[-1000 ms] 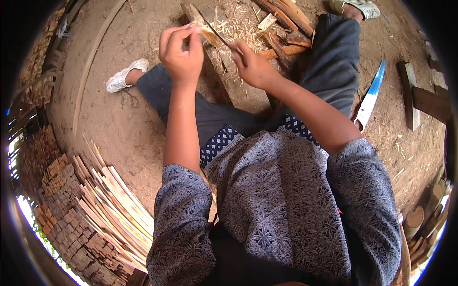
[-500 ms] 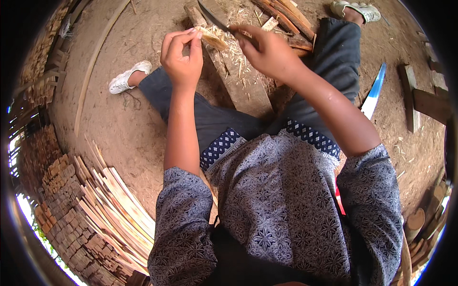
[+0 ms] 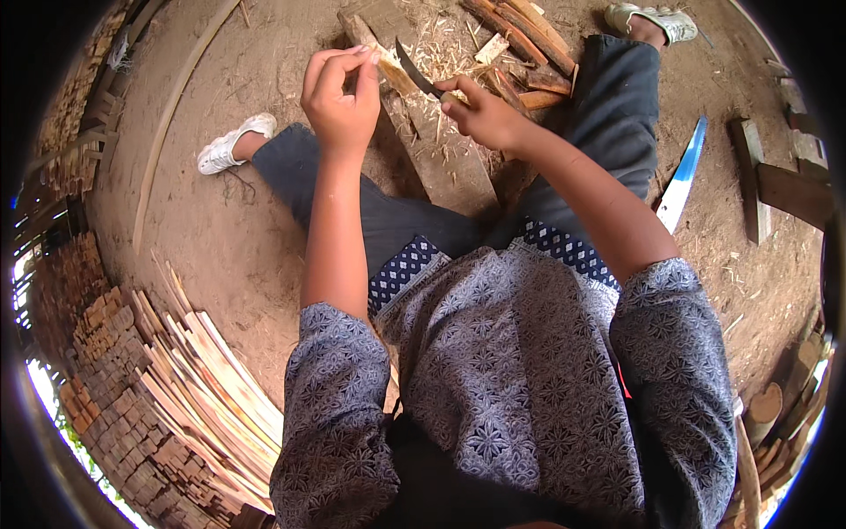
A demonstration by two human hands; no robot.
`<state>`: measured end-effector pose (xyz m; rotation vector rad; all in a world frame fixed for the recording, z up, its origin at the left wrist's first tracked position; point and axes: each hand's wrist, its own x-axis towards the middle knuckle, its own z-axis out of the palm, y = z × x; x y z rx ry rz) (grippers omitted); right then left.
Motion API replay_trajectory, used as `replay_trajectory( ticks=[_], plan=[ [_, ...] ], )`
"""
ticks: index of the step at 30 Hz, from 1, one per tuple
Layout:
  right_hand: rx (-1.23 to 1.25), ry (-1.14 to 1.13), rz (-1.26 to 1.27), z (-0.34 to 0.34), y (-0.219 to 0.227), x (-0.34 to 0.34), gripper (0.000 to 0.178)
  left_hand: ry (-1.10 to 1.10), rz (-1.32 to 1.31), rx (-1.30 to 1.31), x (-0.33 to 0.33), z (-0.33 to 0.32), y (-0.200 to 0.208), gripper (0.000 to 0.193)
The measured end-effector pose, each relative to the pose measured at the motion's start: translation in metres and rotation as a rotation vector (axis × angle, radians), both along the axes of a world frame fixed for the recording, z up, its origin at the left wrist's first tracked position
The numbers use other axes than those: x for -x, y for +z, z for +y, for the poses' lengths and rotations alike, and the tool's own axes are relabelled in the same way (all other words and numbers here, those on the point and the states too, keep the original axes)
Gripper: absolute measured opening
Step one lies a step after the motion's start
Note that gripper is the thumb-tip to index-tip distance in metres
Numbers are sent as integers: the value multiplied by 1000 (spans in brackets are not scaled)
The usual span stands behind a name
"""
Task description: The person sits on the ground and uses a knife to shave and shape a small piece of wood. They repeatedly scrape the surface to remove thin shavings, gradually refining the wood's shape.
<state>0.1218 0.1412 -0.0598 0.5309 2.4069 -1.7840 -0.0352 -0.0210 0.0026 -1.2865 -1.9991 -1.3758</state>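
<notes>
knife (image 3: 418, 72), dark and curved, sits gripped in my right hand (image 3: 483, 115), fingers wrapped round its handle. my left hand (image 3: 341, 99) pinches a thin pale wood strip (image 3: 381, 69) over the chopping block (image 3: 441, 150) on the dirt floor (image 3: 203, 229).

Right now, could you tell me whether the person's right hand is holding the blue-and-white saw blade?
No, the right hand grips a dark curved knife, while the blue-and-white saw blade lies on the dirt ground.

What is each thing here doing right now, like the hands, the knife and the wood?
left hand: raised, pinching a thin wood piece
right hand: gripping the knife
knife: blade against the wood piece
saw: lying flat on the dirt
split slats: stacked on the ground
</notes>
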Motion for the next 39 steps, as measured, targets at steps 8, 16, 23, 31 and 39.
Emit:
replay_trajectory(
  ticks=[8, 16, 23, 31, 39],
  plan=[
    [-21, -306, 494, -23, 93, 8, 36, 3, -8, -3, -1, -5, -2, 7],
    [-411, 124, -81, -11, 3, 0, 35, 16, 30, -30, -13, 2, -1, 10],
    [341, -41, -273, 7, 21, 7, 43, 9, -27, -32, -1, 0, -1, 8],
    [-86, -338, 454, -39, 98, 14, 34, 55, -13, -85, 2, -1, -6, 9],
    [-253, -48, 56, -23, -19, 5, 37, 48, 45, -123, -1, 13, -9, 11]
  ],
)
